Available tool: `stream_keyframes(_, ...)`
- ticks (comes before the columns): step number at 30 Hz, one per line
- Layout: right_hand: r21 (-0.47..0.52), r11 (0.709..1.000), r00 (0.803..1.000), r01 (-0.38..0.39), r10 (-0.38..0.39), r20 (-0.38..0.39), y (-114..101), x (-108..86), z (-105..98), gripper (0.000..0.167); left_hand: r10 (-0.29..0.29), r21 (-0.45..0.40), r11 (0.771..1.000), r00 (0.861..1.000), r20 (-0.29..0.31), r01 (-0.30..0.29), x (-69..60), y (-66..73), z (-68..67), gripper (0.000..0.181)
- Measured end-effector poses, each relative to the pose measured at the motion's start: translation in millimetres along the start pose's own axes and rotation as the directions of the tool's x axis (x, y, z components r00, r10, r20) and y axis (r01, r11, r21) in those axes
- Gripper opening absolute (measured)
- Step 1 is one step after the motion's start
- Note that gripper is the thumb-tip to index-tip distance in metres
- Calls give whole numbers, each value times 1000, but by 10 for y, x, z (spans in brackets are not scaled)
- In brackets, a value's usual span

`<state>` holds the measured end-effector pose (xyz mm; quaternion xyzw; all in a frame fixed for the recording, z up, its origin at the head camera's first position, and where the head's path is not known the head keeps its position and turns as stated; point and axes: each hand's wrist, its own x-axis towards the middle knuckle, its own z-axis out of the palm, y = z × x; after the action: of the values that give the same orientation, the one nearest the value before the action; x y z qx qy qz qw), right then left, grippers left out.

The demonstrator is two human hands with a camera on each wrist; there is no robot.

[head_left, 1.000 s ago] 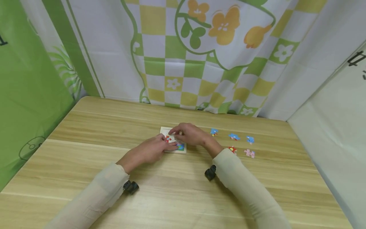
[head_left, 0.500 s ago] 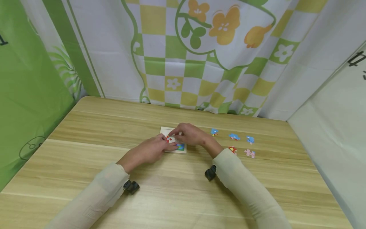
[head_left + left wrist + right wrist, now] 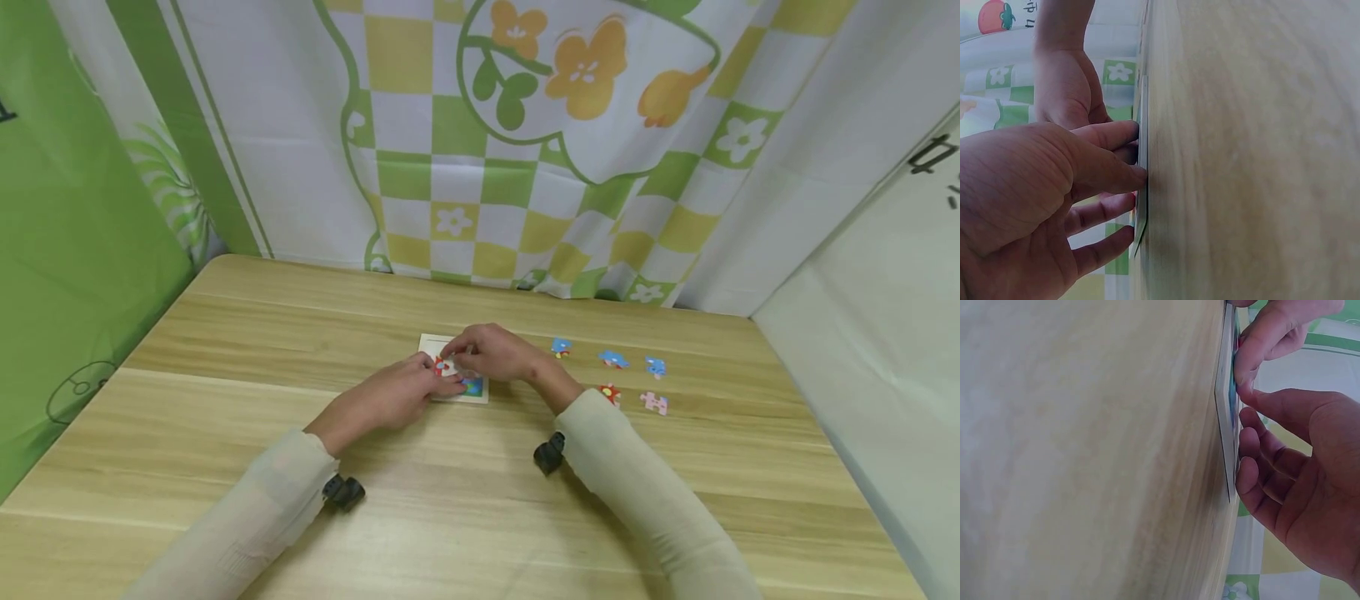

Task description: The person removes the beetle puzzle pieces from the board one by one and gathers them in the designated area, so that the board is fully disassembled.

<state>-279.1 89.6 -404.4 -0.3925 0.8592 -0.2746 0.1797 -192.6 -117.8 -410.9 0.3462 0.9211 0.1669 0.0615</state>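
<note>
A small jigsaw puzzle board (image 3: 430, 342) with a pale rim lies flat in mid-table. A red and white puzzle piece (image 3: 439, 365) and a blue-green picture area (image 3: 473, 387) show on it. My left hand (image 3: 395, 392) covers the lower left of the board; in the left wrist view its thumb touches the board's edge (image 3: 1142, 203) and its extended fingers rest on top. From the right, my right hand (image 3: 497, 353) reaches over the board, its bent fingertips and thumb down on the surface. Whether a piece sits between them is hidden.
To the right lie loose puzzle pieces: a blue one (image 3: 560, 347), a blue and red one (image 3: 613, 359), another blue one (image 3: 656, 367), a red and yellow one (image 3: 609, 392) partly behind the right sleeve, and a pink one (image 3: 655, 403). A checked curtain (image 3: 510, 208) hangs behind the table.
Both hands stay at the board with barely any motion. The right fingertips shift very slightly; the loose pieces keep their places.
</note>
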Motion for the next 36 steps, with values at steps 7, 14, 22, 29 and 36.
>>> stream_keyframes(7,-36,999,1000,-9,8,-29,-34,31,-16,26,-21,3,1000,1000,9,20,6,5,-4,49)
stream_keyframes(14,-35,999,996,10,-13,-88,-42,75,-11,19,-46,-13,999,999,23,47,11,-1,-19,52)
stream_keyframes(22,-83,996,991,-33,22,-129,-75,146,46,10,-25,15,1000,1000,16,25,15,-16,-19,55)
stream_keyframes(29,-110,989,987,-96,80,-142,-141,168,78,11,-4,39,999,1000,10,3,18,-21,-15,51)
stream_keyframes(36,-122,984,984,-128,111,-137,-160,166,117,14,34,62,998,999,-6,-34,14,-25,-3,47)
